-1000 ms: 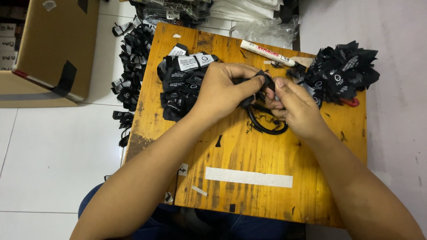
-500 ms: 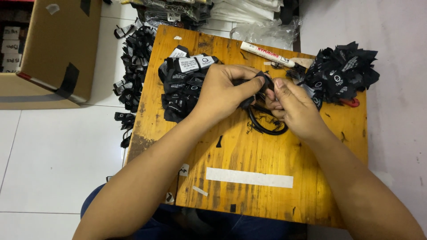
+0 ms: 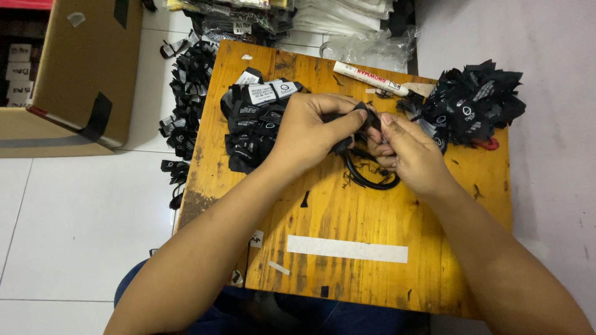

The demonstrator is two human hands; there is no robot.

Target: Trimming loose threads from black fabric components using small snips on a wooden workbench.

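— Two hands, what do we log?
— We see the left hand (image 3: 308, 132) and right hand (image 3: 406, 151) meeting over the wooden table (image 3: 372, 217), both pinched shut on a small black label (image 3: 359, 119) held between them, just above a black cord loop (image 3: 370, 177).
— Surroundings?
— We note one pile of black labels (image 3: 251, 124) just left of the left hand, another label heap (image 3: 475, 105) at the right hand's far side, a white marker (image 3: 370, 78) behind, and a cardboard box (image 3: 74, 74) on the floor.
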